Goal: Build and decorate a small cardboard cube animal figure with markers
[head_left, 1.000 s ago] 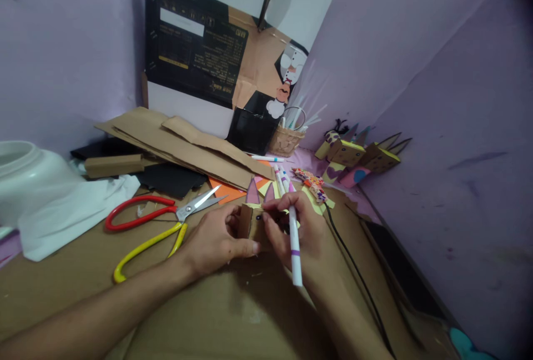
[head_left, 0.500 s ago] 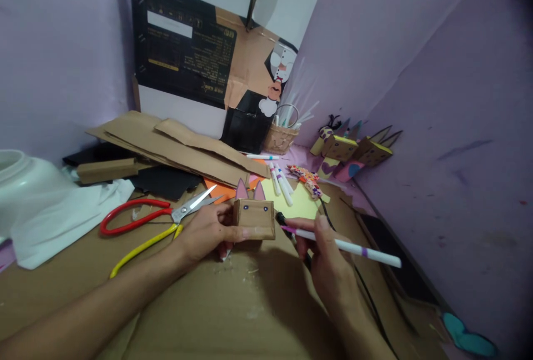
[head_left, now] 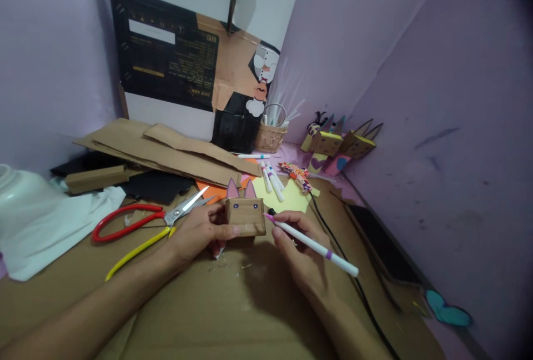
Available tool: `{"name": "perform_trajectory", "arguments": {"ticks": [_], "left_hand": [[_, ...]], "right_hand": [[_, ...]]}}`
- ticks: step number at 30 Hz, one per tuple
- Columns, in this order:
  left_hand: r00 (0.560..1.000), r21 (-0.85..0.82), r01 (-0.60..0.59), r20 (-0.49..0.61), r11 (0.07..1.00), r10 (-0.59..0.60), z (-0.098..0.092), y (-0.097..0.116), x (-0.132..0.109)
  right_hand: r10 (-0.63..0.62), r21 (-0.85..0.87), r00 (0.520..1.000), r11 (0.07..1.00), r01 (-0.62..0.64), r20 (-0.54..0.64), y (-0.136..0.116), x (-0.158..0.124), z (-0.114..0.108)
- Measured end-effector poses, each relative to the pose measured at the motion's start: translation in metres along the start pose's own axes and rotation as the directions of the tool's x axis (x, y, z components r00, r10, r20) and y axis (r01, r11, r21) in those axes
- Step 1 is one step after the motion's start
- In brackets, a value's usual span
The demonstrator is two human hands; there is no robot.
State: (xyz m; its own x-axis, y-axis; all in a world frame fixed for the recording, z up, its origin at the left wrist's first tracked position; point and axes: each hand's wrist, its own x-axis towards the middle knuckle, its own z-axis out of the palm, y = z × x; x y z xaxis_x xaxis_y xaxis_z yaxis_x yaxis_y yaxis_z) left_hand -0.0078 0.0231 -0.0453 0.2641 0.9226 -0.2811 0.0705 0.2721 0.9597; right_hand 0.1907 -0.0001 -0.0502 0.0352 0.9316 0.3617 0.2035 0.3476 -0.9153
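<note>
In the middle of the head view, my left hand (head_left: 202, 233) grips a small cardboard box (head_left: 245, 216) by its left side, thumb across the lower front. The box has two drawn eyes and two pink pointed ears on top. My right hand (head_left: 306, 249) holds a white marker (head_left: 314, 245) with a purple band, pinched between thumb and fingers. The marker's pink tip points left, close to the box's right edge; whether it touches cannot be made out. Scissors (head_left: 169, 216) with one red and one yellow handle lie spread beside my left wrist.
Cardboard sheets (head_left: 166, 149) lie behind the scissors. White markers (head_left: 271, 179) rest on yellow paper (head_left: 297, 199), near a patterned glue gun (head_left: 297, 175) with a black cord. Finished box animals (head_left: 328, 143) and a basket of sticks (head_left: 270, 136) stand at the back.
The view has shifted, so most things sit further left. My right hand has turned the marker more steeply and brought its tip nearer the box's right edge. The left hand keeps its hold.
</note>
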Motion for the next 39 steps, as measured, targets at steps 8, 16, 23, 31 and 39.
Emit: {"name": "perform_trajectory", "arguments": {"ticks": [8,16,23,31,39], "left_hand": [[1.0,-0.001,0.015,0.003,1.0,-0.015,0.0,-0.001,0.0],[1.0,-0.001,0.03,-0.002,1.0,-0.03,0.0,0.001,0.001],[0.998,-0.005,0.058,-0.023,0.998,-0.058,0.002,0.004,0.002],[0.998,0.009,0.056,-0.036,0.998,-0.055,0.004,0.006,0.0],[0.999,0.019,0.042,-0.025,0.999,-0.042,0.003,0.004,-0.002]], "right_hand": [[0.036,-0.073,0.997,0.996,-0.04,-0.066,-0.008,0.001,0.003],[0.004,-0.038,0.997,0.999,-0.007,-0.081,0.002,0.001,0.015],[-0.072,-0.03,0.997,0.997,0.072,-0.031,0.012,-0.003,0.018],[-0.08,-0.029,0.997,0.996,0.08,-0.006,0.018,-0.006,0.021],[-0.055,-0.027,0.998,0.998,0.056,0.037,0.013,-0.007,0.022]]}}
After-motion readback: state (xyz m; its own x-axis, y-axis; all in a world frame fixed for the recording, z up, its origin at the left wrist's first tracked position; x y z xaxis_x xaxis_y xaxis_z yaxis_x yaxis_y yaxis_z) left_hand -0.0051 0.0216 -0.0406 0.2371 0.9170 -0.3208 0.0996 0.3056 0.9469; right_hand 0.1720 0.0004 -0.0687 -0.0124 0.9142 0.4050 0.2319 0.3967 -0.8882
